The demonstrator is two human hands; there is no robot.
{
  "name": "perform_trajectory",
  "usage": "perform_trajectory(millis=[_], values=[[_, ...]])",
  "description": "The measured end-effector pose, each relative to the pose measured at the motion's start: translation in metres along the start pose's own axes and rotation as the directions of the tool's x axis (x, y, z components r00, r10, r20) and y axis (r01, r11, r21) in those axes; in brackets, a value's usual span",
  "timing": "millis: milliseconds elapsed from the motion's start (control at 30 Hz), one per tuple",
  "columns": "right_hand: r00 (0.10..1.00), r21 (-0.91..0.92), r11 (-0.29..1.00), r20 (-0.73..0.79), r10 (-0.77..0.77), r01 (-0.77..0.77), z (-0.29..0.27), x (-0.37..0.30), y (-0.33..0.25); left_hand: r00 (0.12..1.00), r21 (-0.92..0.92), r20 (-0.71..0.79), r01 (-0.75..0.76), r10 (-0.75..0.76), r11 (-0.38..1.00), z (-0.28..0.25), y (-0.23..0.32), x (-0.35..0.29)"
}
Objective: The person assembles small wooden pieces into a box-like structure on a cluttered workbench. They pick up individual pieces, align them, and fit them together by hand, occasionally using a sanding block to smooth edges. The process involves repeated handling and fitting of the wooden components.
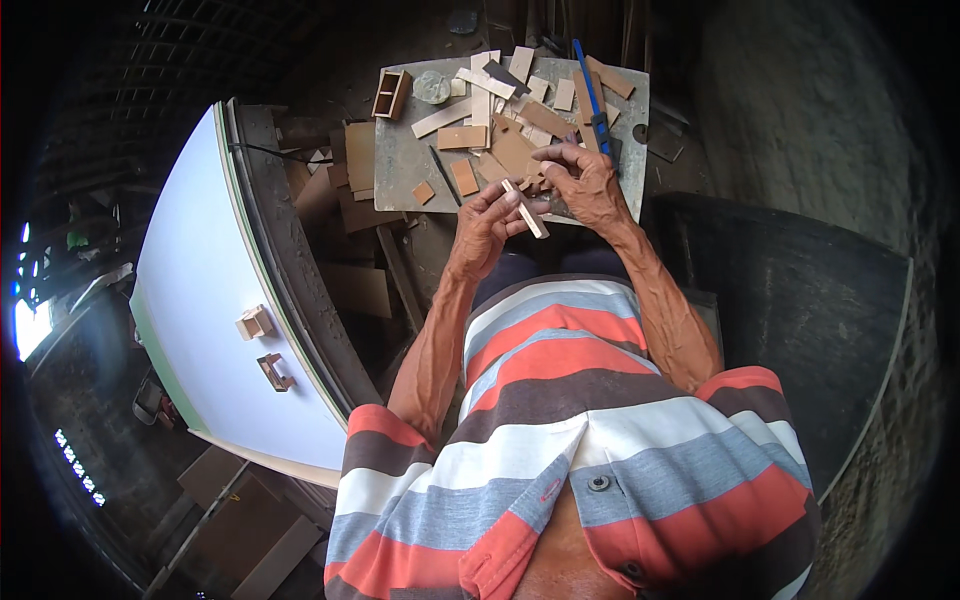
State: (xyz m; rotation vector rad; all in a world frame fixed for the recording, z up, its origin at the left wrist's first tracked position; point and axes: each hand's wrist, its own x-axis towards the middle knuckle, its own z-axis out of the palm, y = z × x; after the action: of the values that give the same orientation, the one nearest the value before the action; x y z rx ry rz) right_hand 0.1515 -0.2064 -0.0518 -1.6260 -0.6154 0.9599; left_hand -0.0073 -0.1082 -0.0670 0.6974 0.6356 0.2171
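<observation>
In front of my body, my left hand (484,228) is closed on a small pale wooden strip (526,210), which tilts down to the right between thumb and fingers. Just to the right, my right hand (590,187) hovers over the near edge of the worktable (395,190). Its thumb and forefinger are curled together; anything between them is too small to make out. Beneath and beyond the hands lie thin brown board pieces (513,152) and a small brown rectangle (464,178). A long blue tool with a slim blade (598,118) rests beyond my right hand.
A small brown compartment box (391,94) and crumpled clear plastic (432,87) sit at the table's far left, beside pale wood strips (441,118). To my left, a white panel (210,270) carries two small wooden pieces (254,322). A dark board (800,290) stands at right.
</observation>
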Motion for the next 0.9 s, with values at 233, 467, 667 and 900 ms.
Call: perform_trajectory(millis=[233, 467, 667, 900], values=[[0.996, 0.102, 0.990, 0.010, 0.092, -0.092, -0.007, 0.010, 0.023, 1.000, -0.161, -0.030, -0.002, -0.003, 0.987, -0.009, -0.013, 0.013], [0.999, -0.025, 1.000, 0.036, -0.017, 0.018, -0.013, 0.015, 0.016, 0.996, -0.296, 0.085, 0.024, 0.001, 0.955, -0.010, -0.023, 0.027], [0.994, -0.171, 0.981, 0.060, -0.087, 0.096, -0.018, 0.015, 0.013, 0.992, -0.305, 0.129, 0.025, 0.015, 0.952, -0.005, -0.029, 0.035], [0.988, -0.244, 0.960, 0.108, -0.113, 0.137, -0.014, 0.013, 0.019, 0.995, -0.247, 0.098, 0.030, -0.006, 0.969, -0.012, -0.036, 0.032]])
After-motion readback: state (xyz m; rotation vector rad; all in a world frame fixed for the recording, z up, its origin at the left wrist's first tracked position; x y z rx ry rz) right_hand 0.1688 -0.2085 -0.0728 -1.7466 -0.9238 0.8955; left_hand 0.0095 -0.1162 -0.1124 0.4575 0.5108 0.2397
